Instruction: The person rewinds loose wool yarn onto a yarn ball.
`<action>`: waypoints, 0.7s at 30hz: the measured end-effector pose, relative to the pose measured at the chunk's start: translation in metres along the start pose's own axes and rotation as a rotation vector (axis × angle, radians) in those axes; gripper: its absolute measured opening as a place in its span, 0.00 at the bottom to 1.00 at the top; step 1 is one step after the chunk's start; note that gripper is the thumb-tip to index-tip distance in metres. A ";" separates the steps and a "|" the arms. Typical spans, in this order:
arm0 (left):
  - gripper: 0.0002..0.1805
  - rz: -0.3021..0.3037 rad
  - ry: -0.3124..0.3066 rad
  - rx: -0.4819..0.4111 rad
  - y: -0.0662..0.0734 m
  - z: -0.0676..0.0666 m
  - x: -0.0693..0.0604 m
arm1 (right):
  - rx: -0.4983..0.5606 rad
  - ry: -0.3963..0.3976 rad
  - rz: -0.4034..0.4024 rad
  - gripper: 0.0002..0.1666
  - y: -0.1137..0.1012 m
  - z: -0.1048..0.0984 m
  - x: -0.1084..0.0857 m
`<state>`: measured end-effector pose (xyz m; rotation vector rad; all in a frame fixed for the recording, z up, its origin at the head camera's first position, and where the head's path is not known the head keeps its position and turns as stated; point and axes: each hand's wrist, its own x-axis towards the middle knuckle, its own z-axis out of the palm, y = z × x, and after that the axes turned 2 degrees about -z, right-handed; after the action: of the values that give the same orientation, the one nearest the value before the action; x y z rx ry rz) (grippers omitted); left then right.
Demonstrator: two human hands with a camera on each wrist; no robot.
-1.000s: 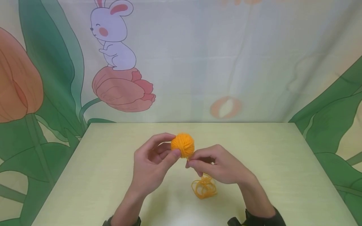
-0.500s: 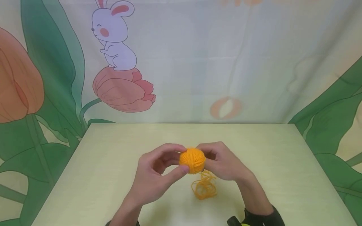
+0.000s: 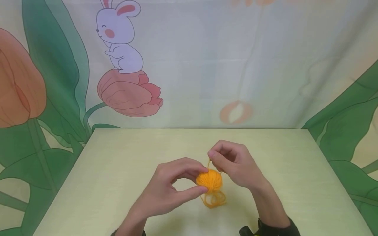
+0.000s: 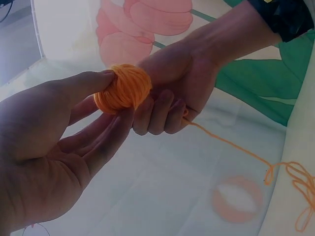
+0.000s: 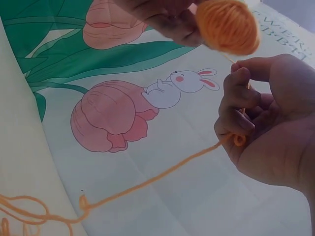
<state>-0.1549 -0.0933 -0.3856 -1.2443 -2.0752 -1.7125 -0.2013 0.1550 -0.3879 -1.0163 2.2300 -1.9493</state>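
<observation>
A small ball of orange yarn (image 3: 210, 180) is held above the table between the thumb and fingers of my left hand (image 3: 174, 186). My right hand (image 3: 236, 162), up and to the right of the ball, pinches the yarn strand (image 3: 209, 164) that runs from the ball. In the right wrist view, that strand passes through the curled fingers of the right hand (image 5: 270, 113) and out below them. From there a length of yarn (image 5: 157, 174) stretches down to a loose pile. The left wrist view shows the ball (image 4: 125, 88) gripped at its side.
Loose loops of yarn (image 3: 215, 199) lie on the pale table (image 3: 118, 157), partly hidden behind the ball. A printed cloth (image 3: 189, 65) with a rabbit and tulips hangs behind the table's far edge.
The left hand has carried the ball right and down. The right hand has gone from below the ball's right side, past its far side, to above it, drawing the strand around.
</observation>
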 end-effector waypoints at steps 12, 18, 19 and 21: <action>0.21 -0.045 0.057 0.149 -0.004 -0.002 0.001 | -0.115 0.123 -0.082 0.13 -0.020 0.004 -0.008; 0.20 -0.084 0.098 0.211 -0.008 -0.002 0.001 | -0.117 0.134 -0.168 0.11 -0.029 0.007 -0.011; 0.20 -0.089 0.106 0.217 -0.008 -0.002 0.001 | -0.110 0.129 -0.180 0.11 -0.030 0.008 -0.012; 0.20 -0.099 0.124 0.228 -0.010 -0.002 0.001 | -0.101 0.120 -0.193 0.12 -0.031 0.008 -0.012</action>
<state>-0.1631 -0.0948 -0.3921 -0.9589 -2.2158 -1.4963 -0.1739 0.1536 -0.3665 -1.1992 2.3975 -2.0408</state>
